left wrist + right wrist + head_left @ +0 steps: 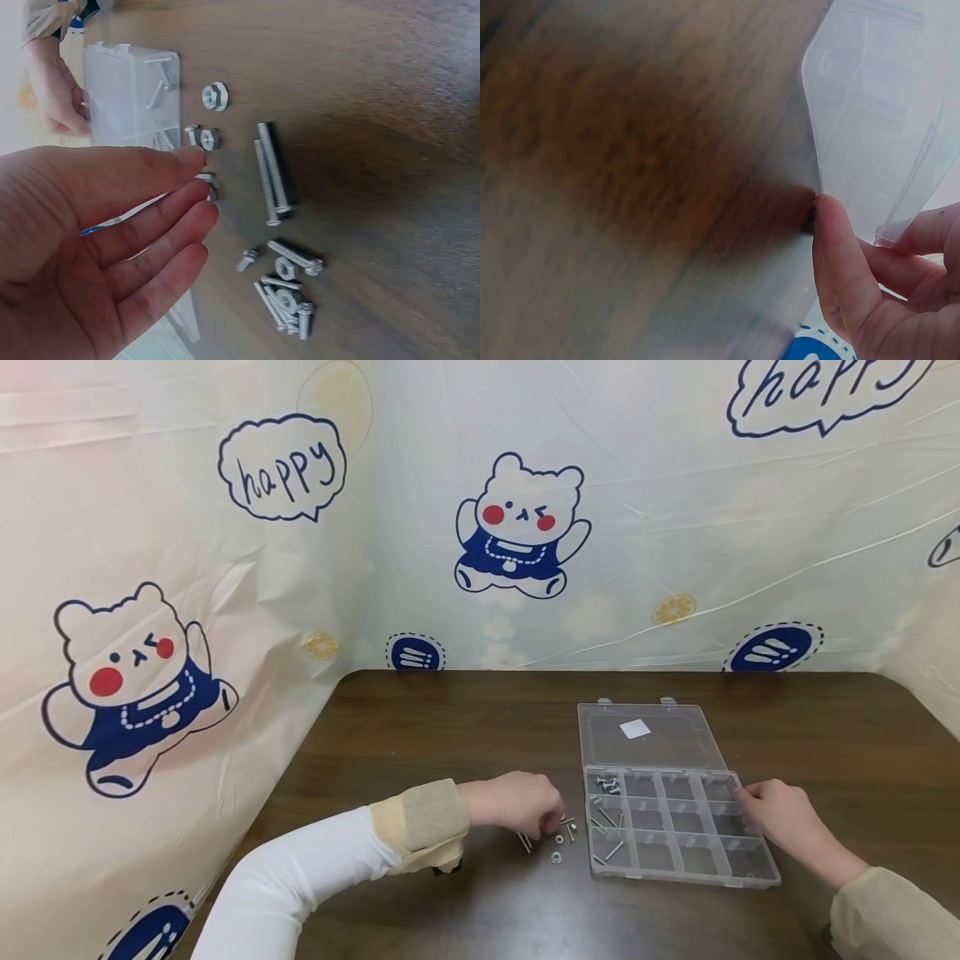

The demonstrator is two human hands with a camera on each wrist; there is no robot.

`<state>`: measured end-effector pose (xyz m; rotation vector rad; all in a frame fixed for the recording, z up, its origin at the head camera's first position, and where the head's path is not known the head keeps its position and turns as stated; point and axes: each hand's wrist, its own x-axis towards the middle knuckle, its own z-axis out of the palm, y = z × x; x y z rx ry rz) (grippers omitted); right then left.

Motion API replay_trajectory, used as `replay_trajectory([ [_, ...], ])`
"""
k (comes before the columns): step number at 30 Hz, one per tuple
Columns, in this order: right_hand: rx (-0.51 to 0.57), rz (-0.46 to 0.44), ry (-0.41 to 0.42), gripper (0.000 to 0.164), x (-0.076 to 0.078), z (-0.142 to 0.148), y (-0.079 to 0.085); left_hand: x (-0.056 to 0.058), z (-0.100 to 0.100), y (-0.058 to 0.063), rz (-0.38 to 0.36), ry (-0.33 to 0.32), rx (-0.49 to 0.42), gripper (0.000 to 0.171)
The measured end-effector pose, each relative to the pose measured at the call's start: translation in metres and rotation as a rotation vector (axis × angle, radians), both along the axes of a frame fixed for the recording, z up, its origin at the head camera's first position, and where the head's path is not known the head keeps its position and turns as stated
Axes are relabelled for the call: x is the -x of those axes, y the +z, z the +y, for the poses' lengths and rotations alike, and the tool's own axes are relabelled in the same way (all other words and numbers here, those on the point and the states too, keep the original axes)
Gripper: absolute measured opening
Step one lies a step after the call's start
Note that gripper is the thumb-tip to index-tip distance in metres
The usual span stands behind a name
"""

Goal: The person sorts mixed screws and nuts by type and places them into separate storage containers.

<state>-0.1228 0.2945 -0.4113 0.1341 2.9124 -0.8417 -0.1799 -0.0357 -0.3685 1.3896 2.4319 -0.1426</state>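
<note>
In the head view my left hand (521, 804) reaches down over loose hardware, left of a clear plastic compartment box (684, 883). The left wrist view shows thumb and forefinger slightly apart, with a small metal piece (211, 182) right at their tips. Close by are a flange nut (215, 96), a smaller nut (210, 139), two long bolts (274, 172) and a pile of bolts and nuts (285, 301). My right hand (783, 818) grips the box's right side; the right wrist view shows thumb (834, 217) and fingers about its edge.
The box's lid (652, 747) lies folded open toward the back, bearing a white label (635, 728). Bolts (609, 785) and screws (615, 850) sit in the left column of compartments. Patterned fabric (420, 527) hangs behind the brown table (450, 718).
</note>
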Motion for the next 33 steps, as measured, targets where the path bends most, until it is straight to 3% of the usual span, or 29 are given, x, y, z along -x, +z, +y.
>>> replay_trajectory([
  [11, 0.002, -0.018, -0.004, 0.039, 0.001, -0.001, 0.0, 0.0, -0.01, -0.014, 0.047, -0.039, 0.03, 0.019],
  [23, 0.004, -0.013, -0.006, 0.039, 0.0, -0.001, 0.001, 0.001, -0.012, -0.02, 0.053, -0.065, 0.007, 0.023],
  [33, 0.004, -0.003, -0.001, 0.038, -0.001, -0.001, 0.002, 0.0, -0.012, -0.024, 0.134, -0.094, 0.002, 0.023],
])
